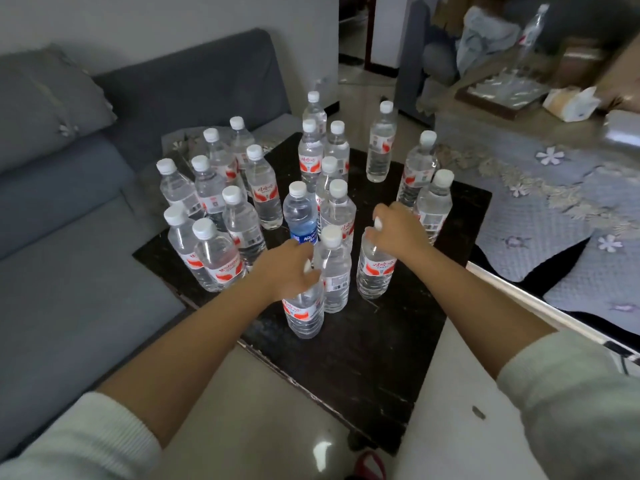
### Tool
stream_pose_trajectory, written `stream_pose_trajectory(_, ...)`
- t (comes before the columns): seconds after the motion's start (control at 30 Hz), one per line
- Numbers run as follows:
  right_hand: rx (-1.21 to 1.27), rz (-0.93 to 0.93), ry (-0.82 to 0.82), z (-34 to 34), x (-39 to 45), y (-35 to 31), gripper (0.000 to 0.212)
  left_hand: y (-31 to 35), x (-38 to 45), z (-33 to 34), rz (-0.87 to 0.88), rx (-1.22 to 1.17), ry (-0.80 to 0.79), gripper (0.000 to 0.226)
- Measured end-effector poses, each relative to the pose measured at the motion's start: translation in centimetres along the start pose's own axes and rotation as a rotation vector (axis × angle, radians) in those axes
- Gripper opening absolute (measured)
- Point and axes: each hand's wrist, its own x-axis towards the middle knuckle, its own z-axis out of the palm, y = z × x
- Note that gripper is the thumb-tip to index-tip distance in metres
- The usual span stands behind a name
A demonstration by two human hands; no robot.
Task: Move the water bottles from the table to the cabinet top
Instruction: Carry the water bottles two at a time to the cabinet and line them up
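On the dark table (363, 358), our left hand (289, 268) grasps the neck of the near bottle (304, 313) and our right hand (394, 226) clasps the cap end of the bottle to the right (375, 268). Full, they look heavy and smooth-sided; necks give the surest hold.

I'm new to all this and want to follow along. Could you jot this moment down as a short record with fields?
surface: dark table
load: many upright capped water bottles
odd one: blue-label bottle
left hand: grip round top of nearest bottle
right hand: grip round top of right front bottle
beside table: grey sofa
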Motion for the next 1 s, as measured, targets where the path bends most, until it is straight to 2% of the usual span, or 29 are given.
stream_pose_trajectory(0.27,-0.034,-0.052,0.154,1.1,-1.2,0.7,0.032,-0.2,0.0,-0.7,0.021,0.131,-0.067,0.042)
stream_pose_trajectory(0.37,-0.063,-0.040,0.160,1.1,-2.3,0.5,0.032,0.0,0.5,-0.6,0.103,0.257,-0.023,0.041)
stream_pose_trajectory(0.47,-0.100,0.016,0.202,1.4,-4.2,0.4,0.031,0.2,0.6,-0.1,0.215,0.260,0.024,0.040)
stream_pose_trajectory(0.6,-0.056,0.196,0.287,2.5,-8.3,0.3,0.037,0.3,0.3,0.2,0.396,0.317,0.048,0.040)
stream_pose_trajectory(0.7,0.011,0.345,0.376,2.5,-11.8,0.0,0.063,1.7,-0.3,0.2,0.493,0.362,0.051,0.041)
stream_pose_trajectory(0.73,0.026,0.408,0.387,2.3,-13.0,0.0,0.065,2.5,-0.7,0.2,0.529,0.382,0.054,0.040)
stream_pose_trajectory(0.87,0.026,0.671,0.370,1.7,-19.4,0.4,0.037,7.0,-2.5,0.6,0.693,0.385,0.030,0.037)
stream_pose_trajectory(1.0,0.013,0.956,0.382,1.6,-29.2,1.2,0.035,13.0,-5.8,2.5,0.961,0.381,-0.013,0.039)
